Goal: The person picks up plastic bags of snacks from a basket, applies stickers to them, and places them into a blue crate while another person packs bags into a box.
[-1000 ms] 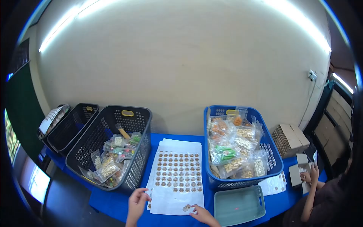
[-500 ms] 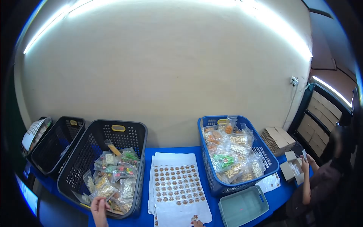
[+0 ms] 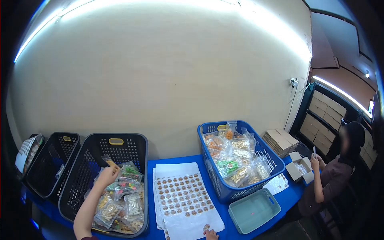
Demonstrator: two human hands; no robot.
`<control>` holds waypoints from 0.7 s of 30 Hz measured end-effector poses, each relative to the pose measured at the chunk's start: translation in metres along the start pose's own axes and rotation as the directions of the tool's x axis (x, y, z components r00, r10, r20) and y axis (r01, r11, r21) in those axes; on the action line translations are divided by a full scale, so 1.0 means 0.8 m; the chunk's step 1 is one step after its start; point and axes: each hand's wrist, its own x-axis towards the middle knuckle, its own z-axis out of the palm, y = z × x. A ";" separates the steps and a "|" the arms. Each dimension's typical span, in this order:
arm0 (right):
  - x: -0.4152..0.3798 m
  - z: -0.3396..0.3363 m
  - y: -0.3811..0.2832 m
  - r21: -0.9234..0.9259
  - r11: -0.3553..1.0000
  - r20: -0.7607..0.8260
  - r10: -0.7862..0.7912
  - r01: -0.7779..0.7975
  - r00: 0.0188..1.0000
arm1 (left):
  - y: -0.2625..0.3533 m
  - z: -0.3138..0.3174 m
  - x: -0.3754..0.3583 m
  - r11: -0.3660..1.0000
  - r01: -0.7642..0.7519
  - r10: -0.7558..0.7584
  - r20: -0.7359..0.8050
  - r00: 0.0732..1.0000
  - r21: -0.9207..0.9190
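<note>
My left hand (image 3: 108,176) reaches into the large dark basket (image 3: 66,188), with its curled fingers on the lower end of a narrow clear packet (image 3: 109,160) of yellowish snack. Around it lie several clear snack packets (image 3: 128,187), some with pale pieces and some with green and red ones. Only the fingers of my right hand (image 3: 211,235) show, at the bottom edge of the view. They are closed on a small round sticker (image 3: 206,228), over the lower part of a white sticker sheet (image 3: 188,224) that has rows of round brown labels.
A blue basket (image 3: 224,195) full of snack packets stands right of the sheets, behind a grey-green tray (image 3: 256,210). Two dark baskets stand at far left, one being a black basket (image 3: 44,168). At right, a co-worker (image 3: 334,180) stands near an open carton (image 3: 298,170) and stacked cardboard (image 3: 280,141).
My left hand has moved from the basket's near edge up and inward to the narrow packet. The right hand stays low on the sheet with the sticker. The view has turned slightly right.
</note>
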 end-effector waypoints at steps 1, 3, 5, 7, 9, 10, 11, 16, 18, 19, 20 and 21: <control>-0.001 0.001 -0.002 0.002 1.000 -0.008 0.014 -0.014 1.000 | -0.027 0.027 0.004 0.965 -0.050 0.040 0.043 0.998 0.259; 0.007 -0.001 -0.009 0.009 0.999 -0.040 0.045 -0.044 0.998 | -0.066 0.078 0.000 0.958 0.050 -0.088 0.121 0.989 0.283; -0.001 -0.011 -0.023 -0.048 0.994 -0.034 0.101 -0.103 0.994 | -0.093 0.135 -0.038 0.862 -0.178 0.000 0.351 0.936 0.474; 0.005 -0.030 -0.025 -0.026 0.989 0.108 0.146 -0.144 0.983 | -0.091 0.165 -0.086 0.770 -0.255 -0.056 0.461 0.886 0.584; 0.014 -0.022 -0.019 -0.005 0.988 0.085 0.153 -0.153 0.984 | -0.048 0.183 -0.130 0.695 -0.204 -0.194 0.452 0.870 0.690; 0.010 -0.025 -0.019 0.005 0.990 0.085 0.140 -0.141 0.987 | -0.048 0.185 -0.132 0.706 -0.198 -0.213 0.471 0.856 0.679; 0.009 -0.025 -0.020 0.020 0.992 0.082 0.125 -0.127 0.989 | -0.058 0.194 -0.123 0.716 -0.193 -0.229 0.487 0.842 0.671; 0.014 -0.010 -0.012 -0.040 0.993 0.029 0.109 -0.108 0.994 | -0.137 0.227 -0.100 0.916 -0.071 -0.080 0.352 0.933 0.396; 0.024 0.009 0.004 -0.052 0.996 0.001 0.078 -0.078 0.997 | -0.174 0.261 -0.091 0.892 -0.122 0.012 0.247 0.969 0.434; 0.028 0.017 0.013 -0.042 0.997 0.007 0.068 -0.067 0.998 | -0.164 0.248 -0.089 0.900 -0.139 0.016 0.286 0.958 0.413; 0.002 0.002 -0.010 -0.073 0.996 0.022 0.061 -0.059 0.998 | -0.143 0.219 -0.093 0.905 -0.160 0.026 0.323 0.946 0.395; 0.009 0.023 0.002 -0.080 0.996 -0.081 0.042 -0.049 0.996 | -0.143 0.215 -0.089 0.869 -0.208 0.044 0.350 0.936 0.448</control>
